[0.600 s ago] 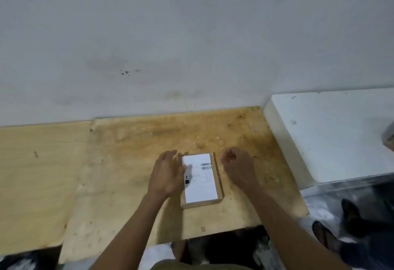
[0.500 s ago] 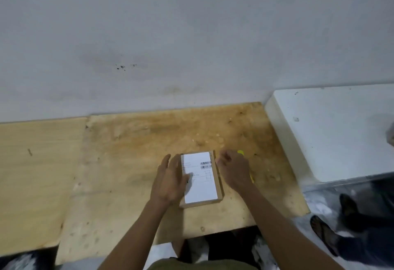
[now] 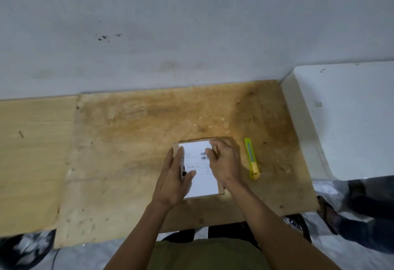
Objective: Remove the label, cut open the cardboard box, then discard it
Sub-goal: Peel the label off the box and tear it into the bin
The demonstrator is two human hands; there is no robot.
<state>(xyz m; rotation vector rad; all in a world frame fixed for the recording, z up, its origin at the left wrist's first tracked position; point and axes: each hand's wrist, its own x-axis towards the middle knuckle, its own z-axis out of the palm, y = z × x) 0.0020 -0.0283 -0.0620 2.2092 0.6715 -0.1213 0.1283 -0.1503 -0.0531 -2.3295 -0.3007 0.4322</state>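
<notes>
A small flat cardboard box (image 3: 176, 146) lies on the wooden tabletop (image 3: 132, 141), almost covered by a white shipping label (image 3: 202, 181) with barcodes. My left hand (image 3: 173, 179) rests flat on the box's left side, thumb across the label. My right hand (image 3: 223, 161) lies over the box's upper right part, fingertips curled at the label's far right corner; whether the corner is pinched cannot be told. A yellow-green utility knife (image 3: 252, 161) lies on the wood just right of my right hand, untouched.
A white block-like surface (image 3: 349, 120) borders the table on the right. A grey wall (image 3: 191, 35) rises behind the table. Another person's legs and sandalled foot (image 3: 332, 214) stand at the lower right. The table's near edge runs just in front of my body.
My right hand has moved left from beside the box onto its upper right corner, uncovering the utility knife. My left hand has slid further onto the label.
</notes>
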